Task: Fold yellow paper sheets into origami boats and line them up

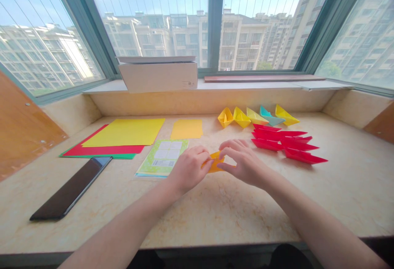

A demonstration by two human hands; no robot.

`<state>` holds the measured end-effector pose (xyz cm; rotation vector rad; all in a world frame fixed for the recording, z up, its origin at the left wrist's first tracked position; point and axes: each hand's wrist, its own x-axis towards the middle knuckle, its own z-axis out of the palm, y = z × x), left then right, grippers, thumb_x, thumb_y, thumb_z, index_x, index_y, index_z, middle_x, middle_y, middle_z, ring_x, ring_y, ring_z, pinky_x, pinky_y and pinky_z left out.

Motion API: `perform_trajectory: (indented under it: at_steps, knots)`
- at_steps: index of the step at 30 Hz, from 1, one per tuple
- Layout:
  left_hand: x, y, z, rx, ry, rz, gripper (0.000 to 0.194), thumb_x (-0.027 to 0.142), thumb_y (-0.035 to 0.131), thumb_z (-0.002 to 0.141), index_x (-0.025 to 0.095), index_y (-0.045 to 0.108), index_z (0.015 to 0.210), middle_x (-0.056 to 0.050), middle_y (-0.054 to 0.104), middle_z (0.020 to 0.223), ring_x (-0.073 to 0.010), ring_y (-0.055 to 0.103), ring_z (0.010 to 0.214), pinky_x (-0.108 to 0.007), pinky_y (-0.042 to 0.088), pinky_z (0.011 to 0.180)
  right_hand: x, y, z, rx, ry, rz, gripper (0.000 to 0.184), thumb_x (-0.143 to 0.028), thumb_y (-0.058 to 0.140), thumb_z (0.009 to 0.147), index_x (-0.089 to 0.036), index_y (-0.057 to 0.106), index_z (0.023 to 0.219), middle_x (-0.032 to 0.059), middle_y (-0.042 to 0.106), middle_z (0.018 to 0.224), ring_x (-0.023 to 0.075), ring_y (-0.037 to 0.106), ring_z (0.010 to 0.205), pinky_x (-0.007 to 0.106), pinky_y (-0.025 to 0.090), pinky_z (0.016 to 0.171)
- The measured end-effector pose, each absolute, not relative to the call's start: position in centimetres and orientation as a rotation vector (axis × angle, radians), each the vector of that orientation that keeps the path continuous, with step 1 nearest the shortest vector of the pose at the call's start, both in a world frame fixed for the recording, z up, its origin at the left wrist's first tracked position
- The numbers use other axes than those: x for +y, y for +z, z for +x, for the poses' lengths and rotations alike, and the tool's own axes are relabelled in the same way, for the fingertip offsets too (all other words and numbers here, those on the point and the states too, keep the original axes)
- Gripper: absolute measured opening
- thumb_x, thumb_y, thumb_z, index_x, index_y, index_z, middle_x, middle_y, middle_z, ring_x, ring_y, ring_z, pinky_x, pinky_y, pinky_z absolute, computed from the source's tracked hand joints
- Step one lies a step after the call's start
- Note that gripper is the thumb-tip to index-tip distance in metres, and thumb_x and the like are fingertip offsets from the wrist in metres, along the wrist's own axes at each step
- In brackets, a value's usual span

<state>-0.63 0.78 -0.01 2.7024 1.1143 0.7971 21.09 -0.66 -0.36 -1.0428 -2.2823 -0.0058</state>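
A small piece of folded orange paper [214, 163] sits between my two hands, low over the marble counter [197, 215]. My left hand [190, 168] pinches its left end, and my right hand [243, 161] holds its right side with the fingertips. Parts of the fold are hidden behind my fingers. Just left of my left hand lies a green-bordered origami paper packet [162, 158]. To the right of my right hand, several red paper boats [281, 141] lie in a cluster.
Behind the red boats stands a row of yellow and teal paper boats [250, 116]. Yellow, red and green paper sheets [123, 135] and an orange sheet [186, 129] lie at the left. A dark tablet [71, 188] lies near the front left. A white box [158, 74] stands on the windowsill.
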Motion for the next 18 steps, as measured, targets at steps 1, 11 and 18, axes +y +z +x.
perform_trajectory:
  at_steps: [1, 11, 18]
  knots:
    - [0.71, -0.04, -0.58, 1.127, 0.799, 2.691, 0.014, 0.019, 0.056, 0.092, 0.017, 0.066, 0.082, -0.005, 0.068, 0.090, -0.0187, 0.063, 0.085, -0.032, 0.049, 0.076, -0.64, -0.42, 21.07, -2.284, -0.020, -1.048, 0.009, -0.030, 0.069, 0.088, -0.022, 0.064, 0.089, 0.0050, 0.066, 0.105, 0.0221, 0.059, 0.099, 0.040, 0.039, 0.091]
    - [0.85, -0.29, -0.51, 1.142, 0.725, 2.689, 0.015, 0.017, 0.056, 0.091, 0.018, 0.065, 0.079, -0.003, 0.066, 0.087, -0.0182, 0.062, 0.084, -0.031, 0.048, 0.077, -0.63, -0.80, 20.66, -2.308, -0.029, -1.043, 0.008, -0.020, 0.059, 0.093, -0.021, 0.064, 0.088, 0.0040, 0.067, 0.099, 0.0203, 0.059, 0.093, 0.038, 0.038, 0.088]
    - [0.78, -0.09, -0.41, 1.171, 0.721, 2.681, 0.016, 0.017, 0.055, 0.091, 0.018, 0.063, 0.077, -0.003, 0.065, 0.084, -0.0175, 0.062, 0.080, -0.029, 0.048, 0.072, -0.58, -0.87, 20.57, -2.291, -0.054, -1.048, 0.008, -0.021, 0.058, 0.094, -0.021, 0.063, 0.088, 0.0050, 0.067, 0.099, 0.0207, 0.058, 0.092, 0.037, 0.037, 0.087]
